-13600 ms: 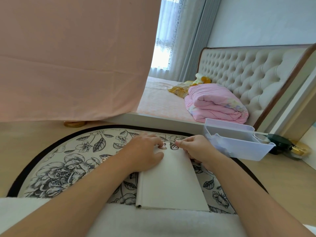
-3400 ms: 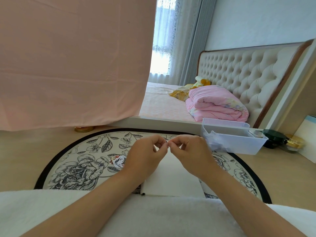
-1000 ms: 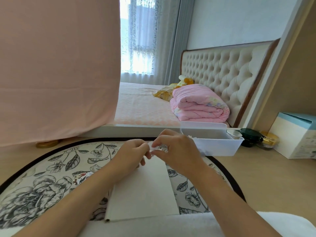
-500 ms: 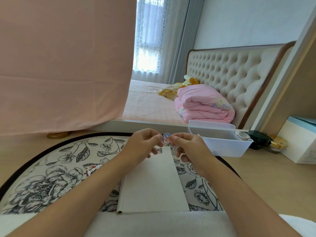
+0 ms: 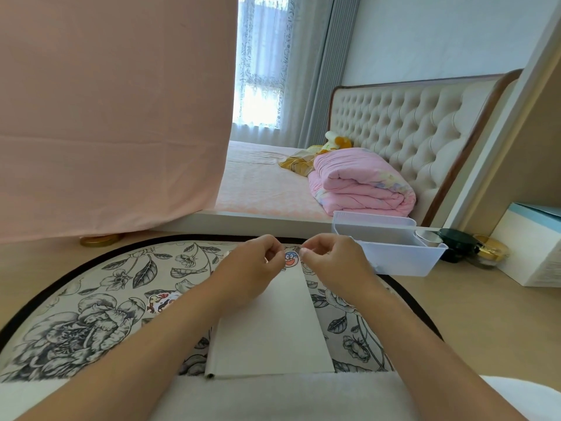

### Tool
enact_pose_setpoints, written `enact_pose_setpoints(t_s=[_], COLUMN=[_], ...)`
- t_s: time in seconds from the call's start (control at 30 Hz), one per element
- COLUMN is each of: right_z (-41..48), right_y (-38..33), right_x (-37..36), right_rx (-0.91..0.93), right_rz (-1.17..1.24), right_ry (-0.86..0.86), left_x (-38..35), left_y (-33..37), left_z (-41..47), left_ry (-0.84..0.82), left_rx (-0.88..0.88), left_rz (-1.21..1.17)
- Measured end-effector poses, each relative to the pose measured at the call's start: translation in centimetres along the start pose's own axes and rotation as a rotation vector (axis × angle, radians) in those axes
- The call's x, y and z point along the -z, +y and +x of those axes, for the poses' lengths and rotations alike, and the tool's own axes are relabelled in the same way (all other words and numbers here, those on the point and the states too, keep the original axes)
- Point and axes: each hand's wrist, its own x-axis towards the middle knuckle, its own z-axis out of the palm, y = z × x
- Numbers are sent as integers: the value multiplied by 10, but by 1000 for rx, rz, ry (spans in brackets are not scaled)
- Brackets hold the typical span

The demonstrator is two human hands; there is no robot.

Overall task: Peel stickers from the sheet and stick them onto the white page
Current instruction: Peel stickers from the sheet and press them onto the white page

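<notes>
A small round blue cartoon sticker [image 5: 290, 259] is held just above the far end of the white page [image 5: 273, 326], which lies on a flower-patterned round mat [image 5: 91, 299]. My left hand [image 5: 252, 267] pinches the sticker's left edge with curled fingers. My right hand [image 5: 332, 259] pinches its right edge, fingers curled as well. Whether the sticker touches the page cannot be told. Another colourful sticker piece [image 5: 159, 302] lies on the mat to the left of the page.
A clear plastic bin [image 5: 394, 256] stands right of my right hand. Beyond it are a dark jar [image 5: 458, 243], a gold-lidded jar [image 5: 489, 252] and a white-and-blue box [image 5: 534, 247]. A pink cloth [image 5: 106, 117] hangs at left; a bed with a folded pink quilt [image 5: 361, 183] lies behind.
Both hands have lowered the blue sticker from above the mat toward the far end of the white page. The view has shifted slightly.
</notes>
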Motion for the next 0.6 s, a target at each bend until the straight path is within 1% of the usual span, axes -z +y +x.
enact_pose_setpoints(t_s=[0.07,0.1,0.17,0.23,0.3,0.37,0.4,0.47,0.53,0.6], right_z=[2,2,2,4,5,5,4,3,3,3], right_y=[0,-1,0,4,6,6,5,5,6,7], right_x=[4,6,5,4,4,5,5,6,5,5], right_rx=[87,132,207,216,174,112,67,-46,-138,-195], right_rz=[0,15,-28,-52,21,146,228,391,482,523], right_ry=[-31,-77,-134,-125,-132,-135,-127,-127,-177,-241], left_x=[3,4,6,6,5,3,2,2,2,3], left_y=[1,1,1,0,-2,-4,-3,-1,1,0], left_z=[-2,-2,-3,-3,-2,1,2,3,4,5], left_ry=[-18,-36,-78,-85,-37,30,58,89,86,88], left_rx=[-30,-44,-68,-80,-71,-39,-10,44,64,76], left_rz=[87,100,108,110,75,-96,-209,-343,-380,-419])
